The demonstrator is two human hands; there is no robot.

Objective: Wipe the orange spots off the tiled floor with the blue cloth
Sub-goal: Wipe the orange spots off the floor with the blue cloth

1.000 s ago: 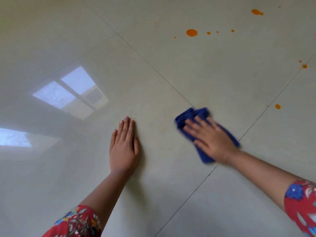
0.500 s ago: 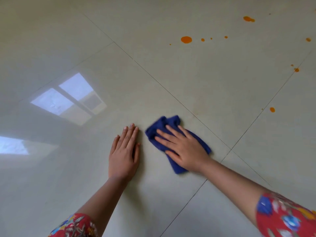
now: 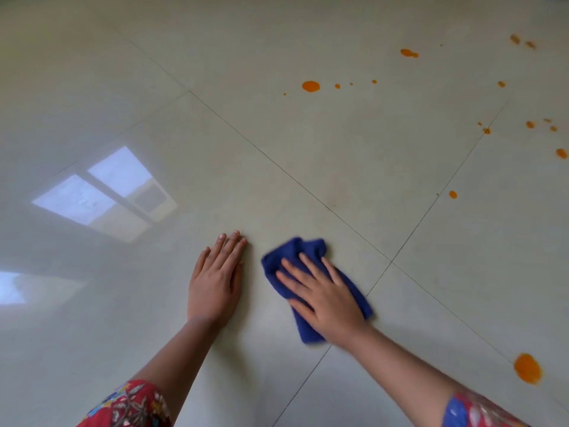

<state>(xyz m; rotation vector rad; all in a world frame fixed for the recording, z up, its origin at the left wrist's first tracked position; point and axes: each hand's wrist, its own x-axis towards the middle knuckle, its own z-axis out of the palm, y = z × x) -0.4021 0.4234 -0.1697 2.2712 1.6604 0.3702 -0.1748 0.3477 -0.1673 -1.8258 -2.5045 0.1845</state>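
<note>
My right hand (image 3: 323,295) lies flat on the folded blue cloth (image 3: 298,249) and presses it onto the pale tiled floor (image 3: 277,134), just left of a crossing of grout lines. My left hand (image 3: 215,280) rests palm down on the tile beside it, fingers together, holding nothing. Orange spots dot the floor: a round one (image 3: 310,86) far ahead, a small one (image 3: 452,194) to the right, a large blot (image 3: 527,372) at the lower right, and several more near the upper right edge.
Grout lines (image 3: 391,261) cross just right of the cloth. A bright window reflection (image 3: 104,194) shines on the glossy tile at the left. My floral red sleeves show at the bottom edge.
My right hand slid the cloth leftward toward my left hand, then slightly back right. The view tilted, bringing the large orange blot and more spots at the right into sight.
</note>
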